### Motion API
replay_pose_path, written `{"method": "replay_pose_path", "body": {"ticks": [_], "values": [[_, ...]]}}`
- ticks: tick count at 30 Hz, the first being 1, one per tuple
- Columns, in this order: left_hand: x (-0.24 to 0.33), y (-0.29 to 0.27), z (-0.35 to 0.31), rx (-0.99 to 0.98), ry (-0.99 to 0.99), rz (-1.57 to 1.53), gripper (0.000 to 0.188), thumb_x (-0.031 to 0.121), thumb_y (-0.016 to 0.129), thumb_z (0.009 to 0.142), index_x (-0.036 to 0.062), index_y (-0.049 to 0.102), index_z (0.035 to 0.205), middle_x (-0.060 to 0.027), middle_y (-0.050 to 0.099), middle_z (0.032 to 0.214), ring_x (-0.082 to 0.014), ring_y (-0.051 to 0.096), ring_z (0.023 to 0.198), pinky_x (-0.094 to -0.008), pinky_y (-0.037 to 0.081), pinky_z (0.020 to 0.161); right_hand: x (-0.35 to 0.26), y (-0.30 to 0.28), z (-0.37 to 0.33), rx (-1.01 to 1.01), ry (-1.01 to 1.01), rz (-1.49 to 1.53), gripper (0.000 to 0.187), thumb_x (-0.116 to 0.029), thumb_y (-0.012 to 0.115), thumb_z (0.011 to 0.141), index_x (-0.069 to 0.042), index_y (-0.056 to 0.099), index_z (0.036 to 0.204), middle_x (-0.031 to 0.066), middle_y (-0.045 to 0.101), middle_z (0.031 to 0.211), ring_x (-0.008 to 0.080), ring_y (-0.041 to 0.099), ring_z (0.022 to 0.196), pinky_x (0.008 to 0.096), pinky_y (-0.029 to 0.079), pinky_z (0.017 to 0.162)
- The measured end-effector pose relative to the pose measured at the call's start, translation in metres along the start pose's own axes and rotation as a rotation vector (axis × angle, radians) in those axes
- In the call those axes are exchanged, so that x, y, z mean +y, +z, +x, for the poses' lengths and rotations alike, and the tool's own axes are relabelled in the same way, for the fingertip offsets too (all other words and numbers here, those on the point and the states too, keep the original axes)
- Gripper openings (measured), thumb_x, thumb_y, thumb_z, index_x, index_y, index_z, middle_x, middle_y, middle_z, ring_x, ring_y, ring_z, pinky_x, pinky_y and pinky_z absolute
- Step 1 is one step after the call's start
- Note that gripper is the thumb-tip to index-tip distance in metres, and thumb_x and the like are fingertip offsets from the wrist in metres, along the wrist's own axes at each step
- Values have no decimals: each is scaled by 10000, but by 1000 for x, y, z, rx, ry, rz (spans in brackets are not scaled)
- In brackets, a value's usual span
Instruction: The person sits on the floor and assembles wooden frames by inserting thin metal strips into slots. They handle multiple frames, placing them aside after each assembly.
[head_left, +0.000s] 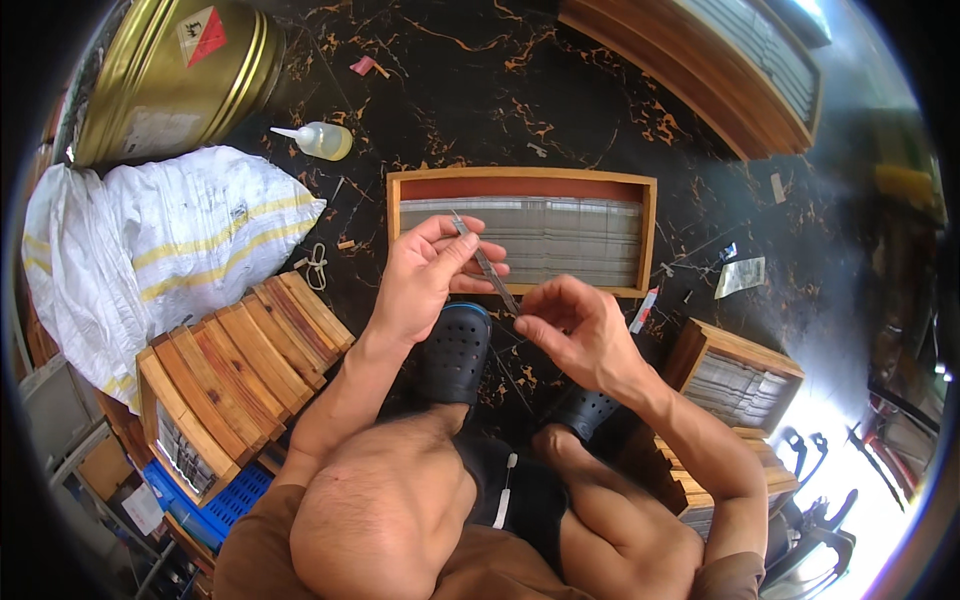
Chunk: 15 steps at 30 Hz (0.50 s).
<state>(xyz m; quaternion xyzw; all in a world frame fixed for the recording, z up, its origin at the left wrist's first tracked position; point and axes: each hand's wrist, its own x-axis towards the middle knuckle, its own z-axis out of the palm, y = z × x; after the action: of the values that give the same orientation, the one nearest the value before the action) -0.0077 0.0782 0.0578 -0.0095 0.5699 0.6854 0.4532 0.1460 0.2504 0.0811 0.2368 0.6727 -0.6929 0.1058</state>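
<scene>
A thin, narrow grey strip (489, 268) slants between my hands; its exact kind is not clear. My left hand (425, 268) pinches its upper part between thumb and fingers, with the other fingers spread behind it. At the strip's lower end, my right hand (578, 335) is closed, thumb and forefinger together at the tip. Beneath and beyond the hands, a shallow wooden frame (520, 174) lies on the dark floor. Inside it are rows of thin grey, see-through slats (570, 240) and a red-brown band along the far side.
Stacked wooden frames stand at left (235, 370), lower right (745, 375) and far right (690, 75). A white sack (190, 230) and gold drum (180, 80) fill the upper left. Near them lies a squeeze bottle (325, 141). My dark clog (456, 350) is close to the frame.
</scene>
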Motion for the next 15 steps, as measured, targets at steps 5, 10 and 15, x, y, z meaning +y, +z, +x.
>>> {"method": "replay_pose_path", "body": {"ticks": [5,10,15], "values": [[9,7,-11,-21,27,1,229,124,587,1051,-20,585,1229,-189,735,1040,-257,756,914,-329,645,741,-10,12,-13,-7,-226,-129,193,-21,778,869,21,692,1037,127,707,902,202,720,773,309,586,703],[17,9,-14,-35,16,-5,275,71,597,1027,-39,571,1278,-184,735,1046,-251,754,921,-332,643,760,-10,15,-17,15,-229,-106,209,-4,783,857,18,693,1045,138,704,912,241,724,760,327,592,696],[18,6,-14,-62,-7,3,289,53,589,1020,-40,569,1293,-190,735,1060,-249,754,933,-331,640,773,-11,15,-17,35,-208,-192,202,-44,774,886,28,683,1051,145,725,916,244,732,751,332,593,670]]}}
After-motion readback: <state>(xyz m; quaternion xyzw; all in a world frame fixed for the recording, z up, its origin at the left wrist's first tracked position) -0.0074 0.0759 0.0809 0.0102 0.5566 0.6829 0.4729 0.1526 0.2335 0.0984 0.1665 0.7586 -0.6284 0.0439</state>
